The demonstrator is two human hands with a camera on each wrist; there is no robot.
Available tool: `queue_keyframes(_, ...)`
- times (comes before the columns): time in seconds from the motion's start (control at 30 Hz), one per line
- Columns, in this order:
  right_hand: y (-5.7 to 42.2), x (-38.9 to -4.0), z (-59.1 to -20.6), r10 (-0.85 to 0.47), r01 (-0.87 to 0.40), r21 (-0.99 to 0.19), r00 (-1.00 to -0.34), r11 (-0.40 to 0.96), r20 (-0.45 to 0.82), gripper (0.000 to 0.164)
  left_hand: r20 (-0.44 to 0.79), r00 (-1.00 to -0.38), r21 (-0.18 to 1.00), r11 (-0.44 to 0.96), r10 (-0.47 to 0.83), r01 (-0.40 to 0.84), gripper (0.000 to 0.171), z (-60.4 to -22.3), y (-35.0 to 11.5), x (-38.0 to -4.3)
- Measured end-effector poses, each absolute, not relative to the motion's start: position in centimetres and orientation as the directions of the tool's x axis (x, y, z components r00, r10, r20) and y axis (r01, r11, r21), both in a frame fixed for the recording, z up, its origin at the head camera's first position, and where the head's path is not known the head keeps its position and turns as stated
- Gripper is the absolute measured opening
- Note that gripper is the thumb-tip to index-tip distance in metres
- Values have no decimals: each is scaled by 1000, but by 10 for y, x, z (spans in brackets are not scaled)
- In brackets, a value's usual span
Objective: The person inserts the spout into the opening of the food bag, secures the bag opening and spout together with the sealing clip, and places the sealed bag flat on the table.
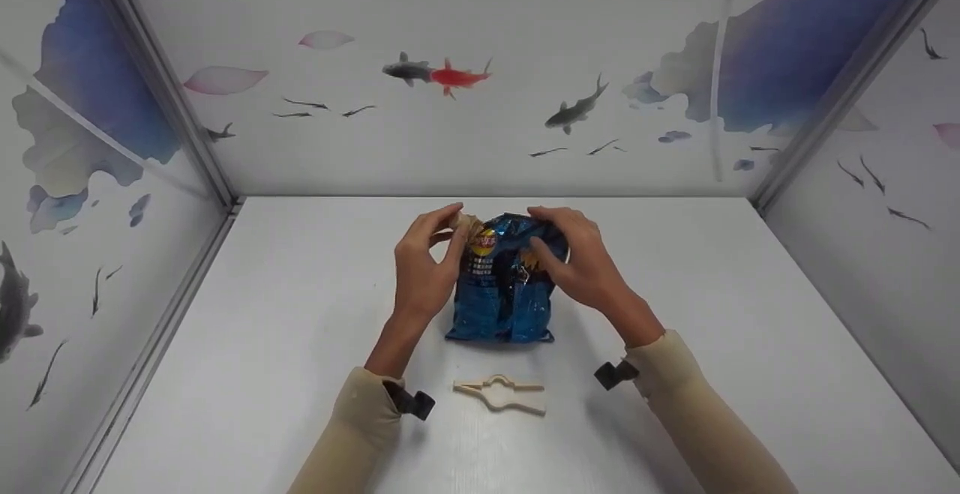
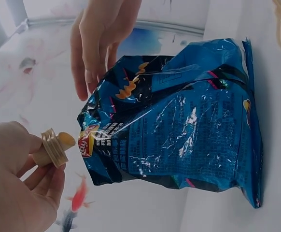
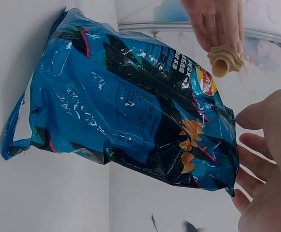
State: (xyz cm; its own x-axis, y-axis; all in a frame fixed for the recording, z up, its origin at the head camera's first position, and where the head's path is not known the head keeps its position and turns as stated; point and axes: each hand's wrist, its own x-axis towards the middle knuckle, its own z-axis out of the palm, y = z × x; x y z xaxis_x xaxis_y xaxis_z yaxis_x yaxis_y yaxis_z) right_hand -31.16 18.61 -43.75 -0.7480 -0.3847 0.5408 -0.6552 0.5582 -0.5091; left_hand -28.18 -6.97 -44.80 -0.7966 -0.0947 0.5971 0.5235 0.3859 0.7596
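A blue chip bag (image 1: 504, 291) stands upright on the table, crinkled and dark toward its top. My left hand (image 1: 430, 261) pinches a beige ridged spout piece (image 2: 53, 147) between thumb and fingers. In the left wrist view this piece is beside the bag's top edge, a small gap between them; its round opening faces the bag. My right hand (image 1: 581, 254) holds the bag's upper right corner, thumb in front and fingers behind the top edge. Part of those fingers is hidden by the bag. Nearer me lies a beige bag clip (image 1: 499, 395), its two arms spread.
The white table (image 1: 262, 329) is bounded by printed panels at the back (image 1: 480, 149) and both sides. Metal posts rise at its far corners. A small black camera (image 1: 412, 402) is strapped to the left wrist, another (image 1: 616, 374) to the right.
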Motion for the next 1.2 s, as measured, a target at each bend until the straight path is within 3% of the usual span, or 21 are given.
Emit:
queue_keyframes(0.27, 187, -302, -431, -402, -701, -491, -706, 518, 583, 40, 578, -811, 772, 381, -90, 508, 35, -449, -69, -284)
queue_keyframes(1.2, 171, -297, -412, -448, -687, -475, -723, 550, 526, 33, 481, -876, 818, 342, 37, 463, 28, -446, -64, -280)
